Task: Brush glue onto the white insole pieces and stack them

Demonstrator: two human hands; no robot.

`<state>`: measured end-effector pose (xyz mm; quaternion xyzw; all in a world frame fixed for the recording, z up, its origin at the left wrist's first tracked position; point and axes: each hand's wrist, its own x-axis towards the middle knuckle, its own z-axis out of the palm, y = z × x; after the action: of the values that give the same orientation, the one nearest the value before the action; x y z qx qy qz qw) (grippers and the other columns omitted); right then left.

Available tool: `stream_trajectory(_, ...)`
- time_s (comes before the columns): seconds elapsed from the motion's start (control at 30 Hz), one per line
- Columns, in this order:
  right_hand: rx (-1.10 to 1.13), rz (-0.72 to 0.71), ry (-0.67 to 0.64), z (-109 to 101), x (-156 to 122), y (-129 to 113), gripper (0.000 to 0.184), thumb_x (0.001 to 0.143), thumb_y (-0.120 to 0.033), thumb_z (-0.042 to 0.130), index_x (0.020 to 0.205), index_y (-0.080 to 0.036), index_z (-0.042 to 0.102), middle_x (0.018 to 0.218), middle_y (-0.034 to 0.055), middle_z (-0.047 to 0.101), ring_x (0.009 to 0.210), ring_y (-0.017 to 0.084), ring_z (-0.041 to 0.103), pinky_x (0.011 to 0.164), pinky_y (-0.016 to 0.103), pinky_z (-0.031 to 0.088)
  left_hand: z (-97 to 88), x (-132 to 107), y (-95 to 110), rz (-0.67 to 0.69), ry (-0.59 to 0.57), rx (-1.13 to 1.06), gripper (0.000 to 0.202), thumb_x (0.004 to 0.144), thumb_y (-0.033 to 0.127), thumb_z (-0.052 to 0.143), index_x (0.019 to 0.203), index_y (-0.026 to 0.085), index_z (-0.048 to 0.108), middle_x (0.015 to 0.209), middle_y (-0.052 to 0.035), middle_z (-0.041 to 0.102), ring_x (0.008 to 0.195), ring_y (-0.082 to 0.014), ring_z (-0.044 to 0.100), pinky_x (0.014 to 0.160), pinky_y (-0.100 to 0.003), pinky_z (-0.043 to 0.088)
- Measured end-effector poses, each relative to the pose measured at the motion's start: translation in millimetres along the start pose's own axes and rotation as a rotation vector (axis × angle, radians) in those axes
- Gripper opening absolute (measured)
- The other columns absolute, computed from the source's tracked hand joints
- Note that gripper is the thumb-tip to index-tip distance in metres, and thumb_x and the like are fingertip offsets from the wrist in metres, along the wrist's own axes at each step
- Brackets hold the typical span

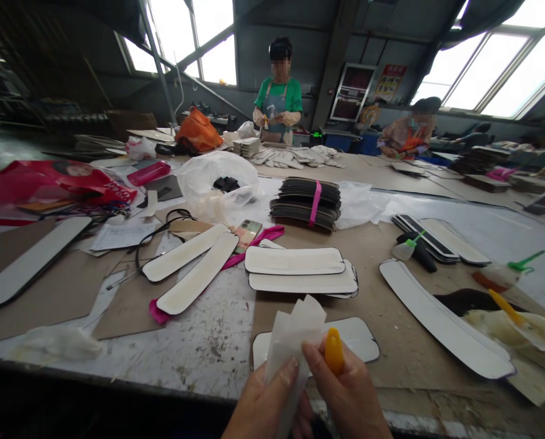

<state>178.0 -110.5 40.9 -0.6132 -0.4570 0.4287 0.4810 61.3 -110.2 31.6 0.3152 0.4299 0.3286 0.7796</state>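
Near the table's front edge, my left hand [272, 396] is closed round a small bunch of thin white sheets [295, 332], which fan out at the top. My right hand [345, 393] pinches the sheets' right edge with thumb and finger. The same hand also grips a yellow-handled tool [333, 350]; its working end is hidden. Just behind my hands a white panel with rounded corners and a dark edge [357, 338] lies flat, partly covered by the sheets. Beyond it is a small stack of similar white panels [295, 261].
More white panels lie left [198, 274] and right [441, 320]. Green-tipped bottles [501, 277] and a bowl with a yellow-handled tool [535, 329] stand at right. Further back are a pink-banded dark stack [304, 201] and a plastic bag [217, 177]. Two people work across the tables.
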Motion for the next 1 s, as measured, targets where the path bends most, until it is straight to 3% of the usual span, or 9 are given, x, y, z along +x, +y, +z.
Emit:
stream_trajectory(0.1, -0.018, -0.008, 0.047, 0, 1, 1, 0.032, 0.072, -0.045, 0.06, 0.057, -0.021, 0.045, 0.05, -0.0059, 0.044, 0.047, 0.011, 0.041, 0.049, 0.022, 0.037, 0.3, 1, 1, 0.012, 0.007, -0.015, 0.05, 0.069, 0.062, 0.056, 0.059, 0.013, 0.055, 0.048, -0.0028, 0.058, 0.04, -0.008, 0.05, 0.041, -0.017, 0.037)
stream_trajectory(0.3, 0.177, 0.095, -0.05, -3, 6, 11, 0.039, 0.068, -0.052, 0.064, 0.059, -0.021, 0.042, 0.046, -0.0087, 0.033, 0.04, 0.007, 0.03, 0.039, 0.021, 0.027, -2.2, 2, -2, -0.026, 0.03, -0.125, 0.049, 0.066, 0.061, 0.061, 0.073, 0.013, 0.057, 0.053, -0.0045, 0.062, 0.041, -0.0112, 0.055, 0.043, -0.02, 0.041)
stream_trajectory(0.47, 0.233, 0.14, 0.025, -7, 5, 0, 0.038, 0.07, -0.054, 0.062, 0.067, -0.019, 0.045, 0.046, -0.0096, 0.031, 0.042, 0.006, 0.028, 0.041, 0.02, 0.024, -10.4, -2, -1, -0.045, 0.163, -0.087, 0.052, 0.068, 0.062, 0.058, 0.082, 0.012, 0.058, 0.053, -0.0066, 0.064, 0.044, -0.0146, 0.057, 0.046, -0.023, 0.043)
stream_trajectory(0.57, 0.156, 0.107, 0.062, -20, 4, -9, 0.037, 0.069, -0.053, 0.063, 0.071, -0.019, 0.048, 0.048, -0.0084, 0.036, 0.042, 0.007, 0.032, 0.041, 0.02, 0.027, -20.3, -10, 2, -0.072, 0.279, -0.092, 0.045, 0.07, 0.058, 0.059, 0.076, 0.014, 0.057, 0.047, -0.0019, 0.058, 0.041, -0.0113, 0.051, 0.042, -0.02, 0.038)
stream_trajectory(0.67, 0.078, 0.179, 0.063, -45, 5, -11, 0.037, 0.065, -0.051, 0.067, 0.069, -0.02, 0.048, 0.05, -0.0067, 0.041, 0.041, 0.008, 0.037, 0.039, 0.021, 0.03, -36.3, -18, 3, -0.084, 0.381, -0.155, 0.04, 0.066, 0.053, 0.067, 0.068, 0.016, 0.051, 0.042, 0.0066, 0.043, 0.039, -0.0054, 0.037, 0.039, -0.016, 0.029)
stream_trajectory(0.77, -0.076, 0.236, 0.038, -77, 7, -8, 0.037, 0.062, -0.053, 0.068, 0.074, -0.021, 0.053, 0.052, -0.0039, 0.048, 0.044, 0.012, 0.044, 0.04, 0.023, 0.036, -55.4, -23, 1, -0.034, 0.369, -0.136, 0.043, 0.06, 0.05, 0.073, 0.071, 0.015, 0.049, 0.044, 0.0108, 0.032, 0.04, -0.0023, 0.024, 0.04, -0.015, 0.021)
stream_trajectory(0.87, -0.307, 0.23, 0.002, -101, 8, -7, 0.038, 0.061, -0.056, 0.065, 0.077, -0.022, 0.062, 0.061, 0.0015, 0.059, 0.055, 0.018, 0.053, 0.049, 0.027, 0.042, -68.8, -22, -2, -0.033, 0.345, -0.052, 0.053, 0.053, 0.047, 0.077, 0.087, 0.017, 0.05, 0.047, 0.0118, 0.034, 0.041, -0.0023, 0.024, 0.041, -0.015, 0.02)
stream_trajectory(1.0, -0.416, 0.148, -0.146, -95, 12, -7, 0.03, 0.067, -0.053, 0.06, 0.064, -0.023, 0.062, 0.055, -0.0009, 0.056, 0.052, 0.015, 0.049, 0.051, 0.025, 0.039, -70.0, -14, -3, -0.09, 0.367, 0.06, 0.05, 0.056, 0.047, 0.074, 0.087, 0.017, 0.05, 0.045, 0.0121, 0.034, 0.038, -0.0027, 0.025, 0.04, -0.016, 0.018)
